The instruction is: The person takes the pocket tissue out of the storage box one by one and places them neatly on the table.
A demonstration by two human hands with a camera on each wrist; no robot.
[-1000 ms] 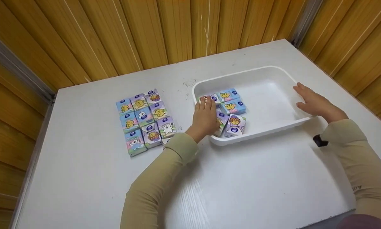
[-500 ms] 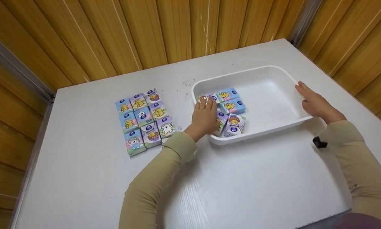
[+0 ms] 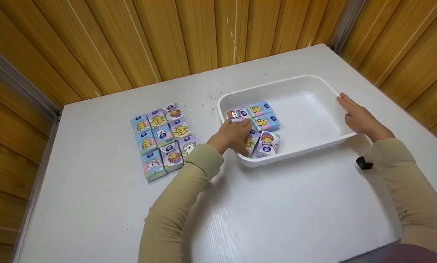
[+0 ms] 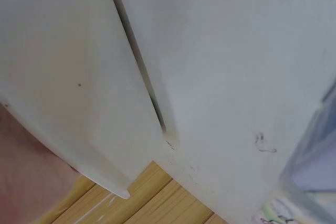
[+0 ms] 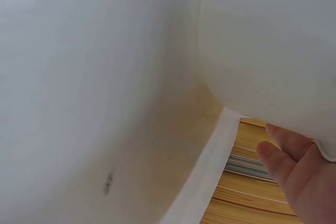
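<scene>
In the head view my left hand [image 3: 234, 135] reaches into the left end of a white tray [image 3: 306, 149]. Its fingers bend over small cartoon-printed tissue packs, and thumb and fingertips span a purple tissue pack [image 3: 252, 140], partly covered by the hand. Beside it lie a white-and-purple pack [image 3: 268, 143], a blue pack [image 3: 265, 121] and another blue pack [image 3: 259, 109]. My right hand [image 3: 364, 120] rests against the tray's right rim, fingers fairly straight. In the right wrist view, that hand [image 5: 299, 169] touches the tray wall [image 5: 273, 51].
Several tissue packs [image 3: 163, 133] lie in a tight block on the white table [image 3: 94, 204], left of the tray. A small black object [image 3: 364, 163] is by the right sleeve. Wood-patterned walls [image 3: 203, 33] enclose the back and sides.
My left hand has drawn slightly back toward me and its fingers have bent, uncovering more of the packs at the tray's far left. My right hand stays at the rim.
</scene>
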